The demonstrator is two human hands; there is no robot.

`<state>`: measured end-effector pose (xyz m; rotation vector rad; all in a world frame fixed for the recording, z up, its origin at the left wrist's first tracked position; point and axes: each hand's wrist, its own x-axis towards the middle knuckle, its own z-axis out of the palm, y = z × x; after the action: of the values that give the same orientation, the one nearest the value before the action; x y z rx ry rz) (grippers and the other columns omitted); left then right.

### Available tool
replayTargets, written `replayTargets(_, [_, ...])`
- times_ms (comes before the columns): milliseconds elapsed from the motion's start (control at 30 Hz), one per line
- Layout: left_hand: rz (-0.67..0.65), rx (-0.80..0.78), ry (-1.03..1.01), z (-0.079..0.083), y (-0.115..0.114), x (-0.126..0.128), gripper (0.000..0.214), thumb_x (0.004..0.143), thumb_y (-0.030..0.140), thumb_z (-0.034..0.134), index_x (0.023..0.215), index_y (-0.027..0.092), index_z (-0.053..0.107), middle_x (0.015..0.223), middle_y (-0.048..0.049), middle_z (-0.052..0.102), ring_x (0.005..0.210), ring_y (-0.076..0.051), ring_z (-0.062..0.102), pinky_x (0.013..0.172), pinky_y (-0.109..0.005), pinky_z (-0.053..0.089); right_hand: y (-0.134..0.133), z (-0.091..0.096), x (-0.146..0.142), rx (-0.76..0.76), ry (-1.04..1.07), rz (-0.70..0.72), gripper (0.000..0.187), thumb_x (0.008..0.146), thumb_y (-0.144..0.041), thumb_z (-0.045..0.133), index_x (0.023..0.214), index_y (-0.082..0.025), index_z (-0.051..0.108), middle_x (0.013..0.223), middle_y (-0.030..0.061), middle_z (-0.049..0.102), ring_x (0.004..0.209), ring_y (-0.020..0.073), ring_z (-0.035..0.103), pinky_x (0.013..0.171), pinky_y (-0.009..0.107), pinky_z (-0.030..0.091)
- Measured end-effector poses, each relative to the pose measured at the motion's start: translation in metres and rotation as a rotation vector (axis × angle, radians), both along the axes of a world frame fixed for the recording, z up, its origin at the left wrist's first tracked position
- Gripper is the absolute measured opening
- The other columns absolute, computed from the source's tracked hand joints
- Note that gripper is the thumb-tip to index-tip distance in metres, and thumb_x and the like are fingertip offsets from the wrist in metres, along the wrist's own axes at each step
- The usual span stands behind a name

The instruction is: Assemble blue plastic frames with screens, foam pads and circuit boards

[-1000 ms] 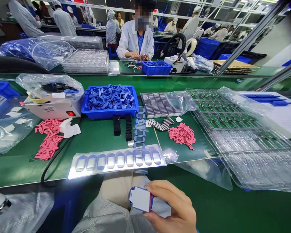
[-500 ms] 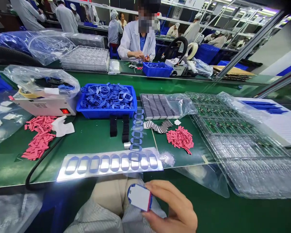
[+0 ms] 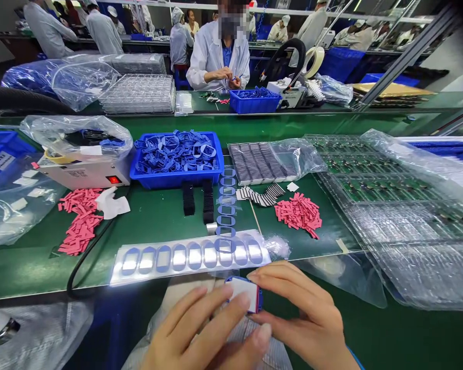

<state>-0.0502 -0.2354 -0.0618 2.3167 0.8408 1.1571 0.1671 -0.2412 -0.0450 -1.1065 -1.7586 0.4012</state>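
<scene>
A small white rectangular piece with a blue frame (image 3: pixel 243 294) sits just below the table's front edge, held between the fingers and thumb of my right hand (image 3: pixel 303 313). My left hand (image 3: pixel 202 329) comes in from the lower left, its fingertips at the piece's left edge. Whether that hand grips the piece is hidden. Just beyond both hands lies a shiny liner sheet with blue oval frames (image 3: pixel 189 257). A column of loose blue oval frames (image 3: pixel 227 208) runs up from that sheet toward a blue crate heaped with similar frames (image 3: pixel 176 177).
Pink strips lie in piles (image 3: pixel 81 221) (image 3: pixel 299 215) on the green bench (image 3: pixel 154 226), beside black stacks (image 3: pixel 195 199) and a white machine (image 3: pixel 83 172). Clear trays of circuit boards (image 3: pixel 386 205) fill the right. A co-worker (image 3: pixel 218 51) works across the bench.
My left hand has entered the view from below and reached the piece. My right hand has carried the piece up toward the table edge, and the view has shifted slightly.
</scene>
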Motion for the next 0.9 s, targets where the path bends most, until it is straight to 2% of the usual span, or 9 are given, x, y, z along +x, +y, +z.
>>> replayTargets(67, [-0.12, 0.322, 0.225, 0.01, 0.021, 0.013, 0.031, 0.094, 0.02, 0.044, 0.12, 0.021, 0.062, 0.12, -0.0051, 0.07, 0.117, -0.021, 0.059, 0.105, -0.035, 0.042, 0.001, 0.006, -0.001, 0.014, -0.018, 0.007, 0.016, 0.082, -0.02, 0.066, 0.098, -0.02, 0.065, 0.082, 0.0052, 0.07, 0.073, 0.017, 0.067, 0.063, 0.028, 0.058])
replayTargets(133, [-0.154, 0.442, 0.313, 0.023, 0.034, 0.021, 0.031, 0.094, 0.013, 0.041, 0.114, 0.016, 0.065, 0.113, -0.0063, 0.074, 0.109, -0.019, 0.064, 0.101, -0.033, 0.045, 0.001, 0.01, -0.001, 0.028, -0.039, 0.008, 0.015, 0.081, -0.017, 0.067, 0.096, -0.019, 0.065, 0.08, 0.0048, 0.07, 0.071, 0.0159, 0.067, 0.062, 0.027, 0.058])
replayTargets(267, [-0.207, 0.473, 0.347, 0.035, 0.037, 0.027, 0.031, 0.094, 0.013, 0.04, 0.111, 0.016, 0.066, 0.111, -0.0057, 0.074, 0.104, -0.02, 0.067, 0.095, -0.034, 0.051, -0.002, 0.013, 0.005, 0.044, -0.053, 0.019, 0.014, 0.08, -0.016, 0.067, 0.094, -0.017, 0.065, 0.079, 0.0045, 0.071, 0.07, 0.015, 0.067, 0.062, 0.025, 0.058])
replayTargets(500, [-0.258, 0.435, 0.222, 0.016, 0.028, 0.032, 0.029, 0.091, 0.012, 0.047, 0.112, 0.013, 0.067, 0.112, -0.0102, 0.073, 0.112, -0.021, 0.064, 0.103, -0.035, 0.044, -0.005, 0.016, 0.013, 0.041, -0.087, 0.053, 0.01, 0.081, -0.016, 0.066, 0.09, -0.014, 0.065, 0.077, 0.0057, 0.071, 0.068, 0.0144, 0.067, 0.062, 0.024, 0.058])
replayTargets(567, [-0.316, 0.217, 0.103, 0.016, 0.025, 0.031, 0.034, 0.088, 0.009, 0.05, 0.12, 0.013, 0.062, 0.116, -0.0133, 0.07, 0.114, -0.023, 0.062, 0.101, -0.037, 0.046, -0.005, 0.016, 0.013, 0.027, -0.103, 0.065, 0.009, 0.083, -0.02, 0.064, 0.09, -0.015, 0.065, 0.076, 0.006, 0.07, 0.068, 0.0149, 0.067, 0.061, 0.024, 0.058])
replayTargets(667, [-0.361, -0.401, -0.098, 0.021, 0.023, 0.029, 0.046, 0.076, 0.003, 0.064, 0.117, 0.023, 0.065, 0.119, -0.0134, 0.067, 0.113, -0.03, 0.062, 0.102, -0.044, 0.043, -0.006, 0.014, 0.013, 0.014, -0.127, 0.061, 0.01, 0.086, -0.024, 0.062, 0.092, -0.017, 0.065, 0.078, 0.0058, 0.07, 0.068, 0.0152, 0.067, 0.06, 0.025, 0.058])
replayTargets(733, [-0.28, -0.724, -0.205, 0.024, 0.024, 0.029, 0.042, 0.07, 0.001, 0.069, 0.101, 0.029, 0.074, 0.112, -0.0115, 0.071, 0.108, -0.033, 0.065, 0.104, -0.049, 0.039, -0.007, 0.011, 0.013, 0.006, -0.145, 0.048, 0.015, 0.086, -0.029, 0.063, 0.095, -0.018, 0.064, 0.08, 0.0056, 0.071, 0.071, 0.0159, 0.068, 0.062, 0.025, 0.059])
replayTargets(800, [-0.175, -0.882, -0.275, 0.025, 0.024, 0.031, 0.032, 0.069, 0.006, 0.072, 0.088, 0.031, 0.077, 0.105, -0.0103, 0.074, 0.104, -0.034, 0.067, 0.104, -0.051, 0.04, -0.009, 0.008, 0.012, -0.003, -0.157, -0.002, 0.028, 0.084, -0.039, 0.064, 0.103, -0.019, 0.063, 0.086, 0.0067, 0.072, 0.077, 0.0179, 0.069, 0.065, 0.026, 0.059])
replayTargets(900, [-0.059, -1.185, -0.448, 0.021, 0.021, 0.037, 0.017, 0.07, 0.025, 0.077, 0.086, 0.028, 0.079, 0.096, -0.0108, 0.078, 0.095, -0.031, 0.072, 0.092, -0.043, 0.051, -0.011, 0.003, 0.008, 0.009, -0.173, -0.067, 0.05, 0.08, -0.048, 0.065, 0.119, -0.019, 0.057, 0.099, 0.0098, 0.071, 0.089, 0.0219, 0.069, 0.074, 0.031, 0.06])
